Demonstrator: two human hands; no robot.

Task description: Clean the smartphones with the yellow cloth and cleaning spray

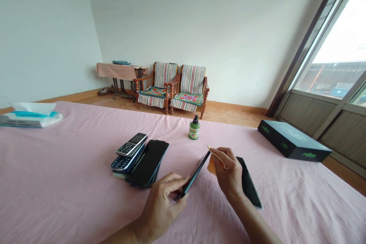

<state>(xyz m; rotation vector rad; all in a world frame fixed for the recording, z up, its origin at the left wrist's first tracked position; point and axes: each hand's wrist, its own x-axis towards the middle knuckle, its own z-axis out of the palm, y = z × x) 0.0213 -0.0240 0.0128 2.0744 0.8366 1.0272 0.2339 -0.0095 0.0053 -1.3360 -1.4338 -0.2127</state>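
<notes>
My left hand (164,202) grips a dark smartphone (195,175) by its lower end, tilted on edge above the pink cloth. Pinched in my right hand (228,171) is an orange-yellow wiping cloth (212,165), folded over the fingers, its tip at the phone's upper end. Whether the cloth touches the phone is hard to make out. Partly behind my right wrist lies a dark flat case or phone (249,183). Left of my hands, a keypad phone (132,144) rests on a blue keypad phone (125,163), beside stacked black smartphones (148,164).
A green spray bottle (194,127) with a black top stands beyond the phone. A black box (294,139) sits at the right, a tissue pack (31,116) at the far left. Two wooden chairs (187,97) and a covered sewing table (120,70) stand by the wall.
</notes>
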